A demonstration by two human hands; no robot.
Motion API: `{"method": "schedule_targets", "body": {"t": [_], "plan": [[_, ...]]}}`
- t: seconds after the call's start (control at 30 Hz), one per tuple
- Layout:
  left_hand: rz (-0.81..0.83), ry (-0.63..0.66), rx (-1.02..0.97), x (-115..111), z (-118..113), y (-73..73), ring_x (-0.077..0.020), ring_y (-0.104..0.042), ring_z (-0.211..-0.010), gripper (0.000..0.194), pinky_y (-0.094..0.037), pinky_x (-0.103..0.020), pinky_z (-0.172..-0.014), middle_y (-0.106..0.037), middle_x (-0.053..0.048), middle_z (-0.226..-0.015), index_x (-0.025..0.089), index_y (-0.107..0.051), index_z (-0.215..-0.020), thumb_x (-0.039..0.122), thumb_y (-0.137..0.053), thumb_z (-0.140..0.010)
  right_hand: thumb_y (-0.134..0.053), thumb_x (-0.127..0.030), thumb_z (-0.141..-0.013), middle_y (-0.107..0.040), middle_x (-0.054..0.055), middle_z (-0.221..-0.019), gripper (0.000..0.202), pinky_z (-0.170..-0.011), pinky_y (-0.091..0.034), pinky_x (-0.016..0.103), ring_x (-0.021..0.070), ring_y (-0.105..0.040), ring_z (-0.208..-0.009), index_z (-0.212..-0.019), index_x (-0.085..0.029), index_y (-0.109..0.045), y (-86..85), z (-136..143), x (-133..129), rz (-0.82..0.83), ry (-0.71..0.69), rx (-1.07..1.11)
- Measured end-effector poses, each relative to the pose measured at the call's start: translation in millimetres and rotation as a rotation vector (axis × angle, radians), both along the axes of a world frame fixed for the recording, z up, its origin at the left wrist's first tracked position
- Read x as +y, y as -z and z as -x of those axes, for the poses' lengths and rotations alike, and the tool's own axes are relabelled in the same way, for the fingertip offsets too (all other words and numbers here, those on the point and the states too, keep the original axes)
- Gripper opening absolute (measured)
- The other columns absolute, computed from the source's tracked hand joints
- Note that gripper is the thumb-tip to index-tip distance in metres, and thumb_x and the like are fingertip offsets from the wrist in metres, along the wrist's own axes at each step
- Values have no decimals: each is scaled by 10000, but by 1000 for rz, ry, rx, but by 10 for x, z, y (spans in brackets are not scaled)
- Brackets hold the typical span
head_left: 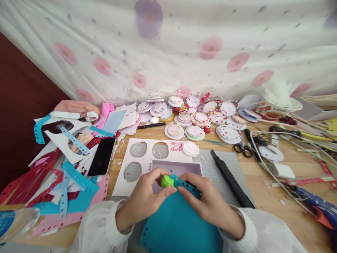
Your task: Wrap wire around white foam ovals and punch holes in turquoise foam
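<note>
My left hand [151, 193] is closed around a small bright green paper punch [167, 181], thumb underneath and fingers behind. The punch sits at the end of a narrow blue paper strip [185, 184] that has a row of small holes. My right hand [204, 196] pinches this strip between thumb and fingers. Under both hands lies a large teal sheet [179, 225] with holes along its left edge. Just behind my hands is a shallow lilac box [179, 167], partly hidden by them.
White card with round cut-outs [122, 182] and a grey cutting mat [221, 168] lie ahead. A black cutter-like tool [231, 181] rests at right, near scissors [242, 150]. Paper scraps [65, 175] and a phone [102, 157] fill the left. Dotted paper discs [195, 131] line the back.
</note>
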State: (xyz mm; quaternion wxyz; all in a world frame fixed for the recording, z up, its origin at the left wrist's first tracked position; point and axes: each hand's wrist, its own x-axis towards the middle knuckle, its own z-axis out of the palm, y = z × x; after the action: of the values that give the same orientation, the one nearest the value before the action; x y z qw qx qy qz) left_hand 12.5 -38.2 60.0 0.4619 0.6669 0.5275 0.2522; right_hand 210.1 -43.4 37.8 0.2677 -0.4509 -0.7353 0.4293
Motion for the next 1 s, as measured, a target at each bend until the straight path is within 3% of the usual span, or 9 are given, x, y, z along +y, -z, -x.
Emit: {"method": "schedule_targets", "body": {"t": [0.13, 0.27, 0.43, 0.6, 0.9, 1.0], "plan": [[10, 14, -53, 18, 0, -21, -169, -573, -819, 248, -462, -279, -760, -632, -36, -863, 163, -588, -958, 344, -643, -797, -562, -319, -850, -668, 79, -1074, 330, -821, -487, 331, 214, -626, -968, -1158, -204, -544, -118, -29, 80, 35, -50, 0], [3, 55, -76, 34, -8, -44, -168, -583, -827, 213, -464, -279, -769, -640, -35, -866, 159, -593, -956, 280, -648, -790, -654, -328, -787, -625, 86, -1224, 515, -938, -474, 362, 219, -592, -1104, -1263, -202, -503, -201, -7, 185, 149, -191, 167], [-32, 38, -62, 21, 8, 15, -179, -587, -828, 231, -470, -291, -766, -649, -43, -862, 155, -600, -959, 285, -657, -777, -701, -347, -770, -680, 62, -1123, 386, -931, -486, 363, 215, -628, -1031, -1118, -201, -621, -173, 113, 224, 234, -168, 262], [-43, 17, -80, 8, 13, 48, -182, -602, -838, 216, -481, -284, -762, -665, -40, -872, 167, -611, -960, 260, -650, -768, -696, -317, -781, -695, 69, -1091, 340, -920, -499, 381, 225, -638, -1020, -1095, -195, -644, -96, 159, 199, 245, -126, 289], [17, 17, -142, 85, -11, 20, -183, -615, -806, 188, -493, -281, -731, -667, -49, -831, 148, -633, -911, 253, -661, -758, -701, -365, -771, -718, 60, -1027, 328, -866, -519, 354, 219, -663, -964, -1049, -194, -671, -85, 169, 252, 262, -109, 320], [65, 45, -165, 139, -10, -31, -186, -624, -818, 226, -501, -289, -745, -674, -58, -847, 140, -633, -917, 279, -679, -746, -715, -384, -751, -692, 60, -1103, 410, -908, -497, 349, 214, -639, -1022, -1110, -200, -638, -99, 123, 272, 259, -128, 305]]}}
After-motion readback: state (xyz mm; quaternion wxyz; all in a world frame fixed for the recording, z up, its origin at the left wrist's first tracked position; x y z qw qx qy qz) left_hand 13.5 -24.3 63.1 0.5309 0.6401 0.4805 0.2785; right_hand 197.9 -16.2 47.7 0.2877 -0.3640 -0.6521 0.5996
